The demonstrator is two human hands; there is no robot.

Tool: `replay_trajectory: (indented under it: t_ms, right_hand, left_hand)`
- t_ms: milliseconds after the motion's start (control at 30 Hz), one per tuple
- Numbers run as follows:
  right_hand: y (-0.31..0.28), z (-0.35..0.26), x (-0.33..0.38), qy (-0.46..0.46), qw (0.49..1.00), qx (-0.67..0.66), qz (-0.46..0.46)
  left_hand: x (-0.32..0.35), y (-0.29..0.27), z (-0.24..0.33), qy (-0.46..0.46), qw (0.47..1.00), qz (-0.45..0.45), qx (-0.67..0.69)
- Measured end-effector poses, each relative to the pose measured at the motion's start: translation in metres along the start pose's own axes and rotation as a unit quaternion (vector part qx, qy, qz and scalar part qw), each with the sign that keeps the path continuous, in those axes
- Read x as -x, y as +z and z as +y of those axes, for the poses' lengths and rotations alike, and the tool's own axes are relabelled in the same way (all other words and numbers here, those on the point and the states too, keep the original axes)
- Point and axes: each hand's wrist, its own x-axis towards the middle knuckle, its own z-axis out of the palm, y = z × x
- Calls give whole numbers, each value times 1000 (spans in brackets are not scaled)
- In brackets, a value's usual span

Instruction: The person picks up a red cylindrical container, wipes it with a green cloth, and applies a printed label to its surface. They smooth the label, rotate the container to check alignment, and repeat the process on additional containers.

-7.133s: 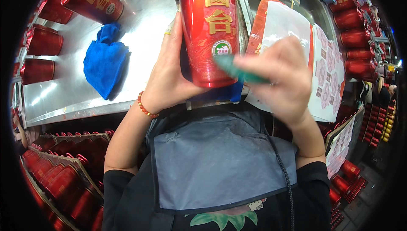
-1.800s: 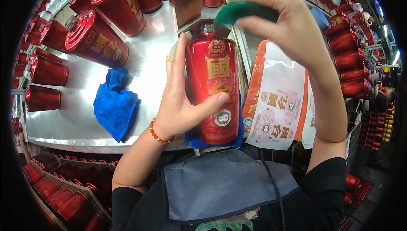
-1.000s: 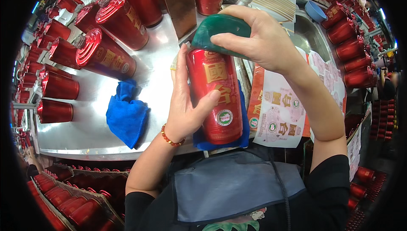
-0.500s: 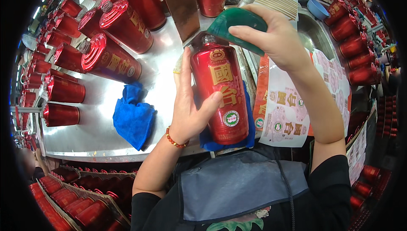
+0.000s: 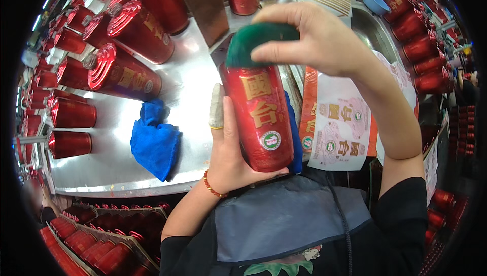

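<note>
Left hand (image 5: 231, 157) cups the red bottle (image 5: 258, 116) from below at frame centre, fingers wrapped. Right hand (image 5: 314, 40) presses a green sponge (image 5: 256, 40) onto its top, fingers closed over it. Risk: glossy bottle slips from the one-handed cradle onto the steel counter (image 5: 187, 83) if downward pressure rises.
</note>
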Motion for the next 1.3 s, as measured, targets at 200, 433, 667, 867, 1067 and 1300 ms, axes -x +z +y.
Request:
replay_trajectory:
  t_ms: [200,433,667,867,1067,1300]
  right_hand:
    - [32,-24,60,127,970,-159,137]
    - [66,1,101,197,914,-271,230]
    - [74,-6,107,172,930,-252,203]
    - [61,-4,109,108,971,-151,151]
    - [68,-9,109,-116,949,171,240]
    - [71,-46,124,-37,996,-24,81]
  left_hand:
    - [9,5,-7,-61,998,-5,25]
    - [9,4,-7,-64,998,-1,28]
    - [9,3,-10,-42,998,11,35]
    - [8,5,-13,-28,999,12,24]
    - [8,4,-9,-24,1000,10,14]
    - [5,13,-11,-66,995,26,65]
